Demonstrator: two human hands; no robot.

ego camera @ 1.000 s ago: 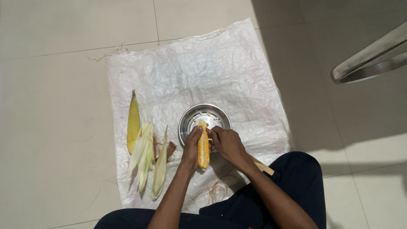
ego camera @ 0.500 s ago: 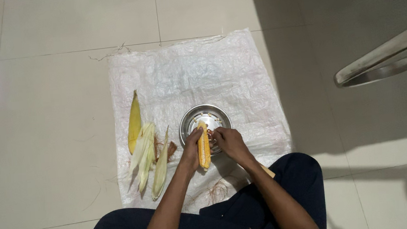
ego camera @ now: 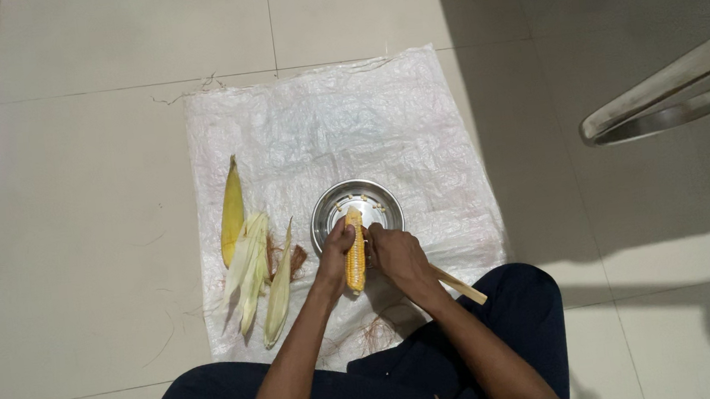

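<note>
My left hand [ego camera: 333, 254] grips a yellow corn cob [ego camera: 355, 252], held lengthwise with its far tip over the near rim of a round steel bowl [ego camera: 326, 210]. My right hand [ego camera: 399, 257] presses against the cob's right side and holds a thin wooden-handled tool [ego camera: 459, 285] whose handle sticks out toward my right knee. A few loose kernels lie in the bowl. Whether a blade touches the cob is hidden by my fingers.
Everything sits on a white woven plastic sheet [ego camera: 339, 123] spread on a tiled floor. Pale corn husks [ego camera: 256, 270] and a yellowish unhusked ear [ego camera: 232, 210] lie left of the bowl. Corn silk strands [ego camera: 374, 335] lie near my legs. A metal bar [ego camera: 666, 96] crosses the upper right.
My right hand has slid slightly back toward me along the cob, and the tool handle now sticks out further to the right. The left hand and cob stay put.
</note>
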